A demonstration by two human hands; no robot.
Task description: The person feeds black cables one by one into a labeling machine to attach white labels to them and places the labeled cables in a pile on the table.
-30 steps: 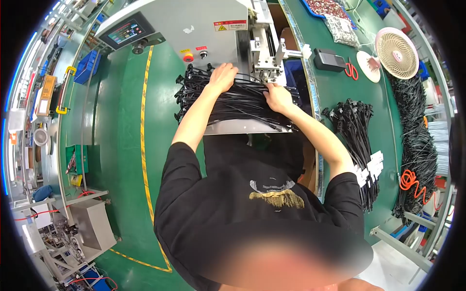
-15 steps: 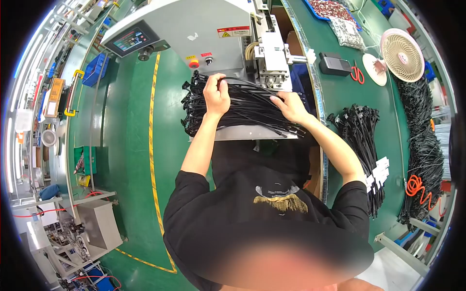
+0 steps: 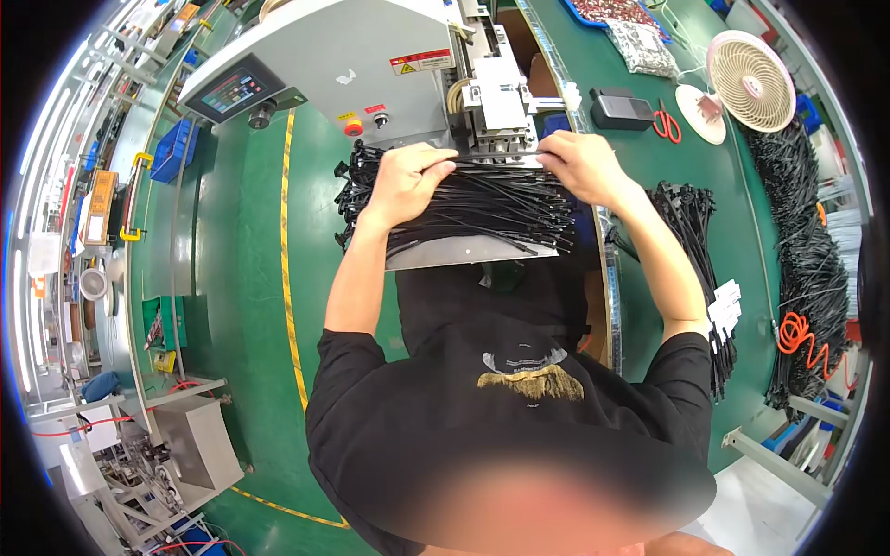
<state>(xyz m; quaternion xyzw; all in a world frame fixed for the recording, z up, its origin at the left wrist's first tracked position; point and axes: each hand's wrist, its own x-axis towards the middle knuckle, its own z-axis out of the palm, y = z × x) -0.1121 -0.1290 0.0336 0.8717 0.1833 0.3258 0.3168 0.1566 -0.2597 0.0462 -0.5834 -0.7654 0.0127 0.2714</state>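
A thick pile of black cable ties [image 3: 482, 204] lies sideways on a pale metal plate [image 3: 468, 252] in front of the grey machine [image 3: 371, 56]. My left hand [image 3: 406, 183] is above the pile's left part, thumb and fingers pinched on a black cable tie. That tie stretches level to the right, close to the white machine head [image 3: 501, 93]. My right hand [image 3: 584, 169] pinches its other end, beyond the pile's upper right corner. The ties' bulky heads point left.
On the green bench to the right are another bundle of black ties [image 3: 691, 241], red-handled scissors [image 3: 667, 125], a black box [image 3: 621, 111] and a fan [image 3: 751, 82]. A control screen [image 3: 230, 88] hangs at the upper left.
The left hand has turned inward, its fingers now pointing right. The right hand has risen from the pile to its upper right corner. A tie is now stretched between both hands.
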